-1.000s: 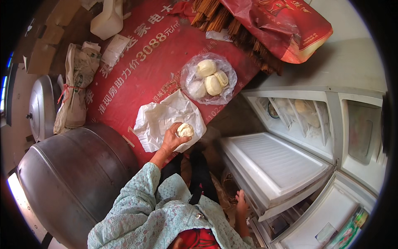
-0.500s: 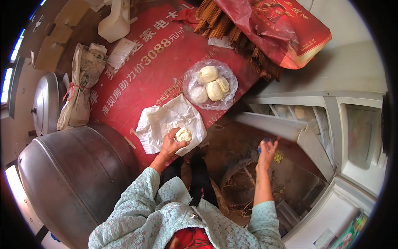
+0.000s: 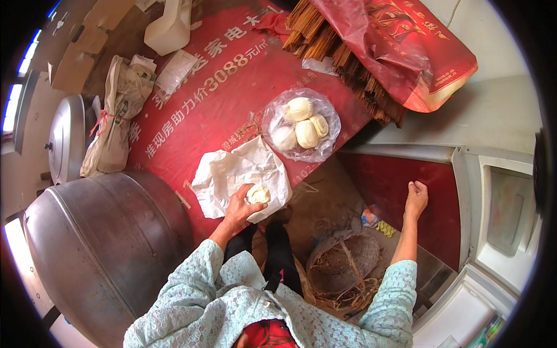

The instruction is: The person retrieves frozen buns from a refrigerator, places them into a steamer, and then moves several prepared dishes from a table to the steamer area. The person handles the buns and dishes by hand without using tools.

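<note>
My left hand [image 3: 235,210] is closed around the edge of a pale, torn-looking steamed bun [image 3: 259,195], which rests on a crumpled white bag [image 3: 217,168] at the table's near edge. Beyond it, several whole steamed buns [image 3: 306,133] sit in a clear plastic bag [image 3: 325,152]. Out to the right, my right hand [image 3: 416,200] is curled with its fingers together in front of a dark red fridge door [image 3: 377,180]. Nothing shows in that hand. Whether its knuckles touch the door cannot be told.
A large metal drum [image 3: 104,243] stands at left beside a round metal lid [image 3: 65,139]. Bundled brown sticks [image 3: 316,32] under a red bag [image 3: 406,64] lie at the far right of the red-covered table [image 3: 197,75]. A wicker basket [image 3: 336,267] is on the floor. Lower right, a white door [image 3: 458,307] stands open.
The red fridge door has swung shut, hiding the shelves and their contents. My right hand has moved right and its fingers have curled in. My left hand stays at the bun.
</note>
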{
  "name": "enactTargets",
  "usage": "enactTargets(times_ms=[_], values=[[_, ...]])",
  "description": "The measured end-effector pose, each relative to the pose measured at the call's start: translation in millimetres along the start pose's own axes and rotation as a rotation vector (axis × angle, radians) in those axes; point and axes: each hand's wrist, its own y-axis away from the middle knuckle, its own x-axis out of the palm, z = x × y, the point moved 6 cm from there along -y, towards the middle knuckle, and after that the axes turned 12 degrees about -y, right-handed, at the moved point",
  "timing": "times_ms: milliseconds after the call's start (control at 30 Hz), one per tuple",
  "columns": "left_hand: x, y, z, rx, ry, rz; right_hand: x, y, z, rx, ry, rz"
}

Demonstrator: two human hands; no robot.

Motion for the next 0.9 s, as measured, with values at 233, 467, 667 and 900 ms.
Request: enactTargets(times_ms=[233,467,667,900], values=[[5,-30,-14,-0.003,0.196,0.022,73,49,15,-0.062,-0.226,0.181],[7,-103,-22,0.048,0.124,-0.034,216,99,23,0.339,-0.599,0.509],[22,-171,-43,0.308,-0.352,-0.109,288,87,44,0.106,-0.551,0.454],[36,-230,-28,0.165,-0.529,0.016,310,84,57,0.014,-0.584,0.474]])
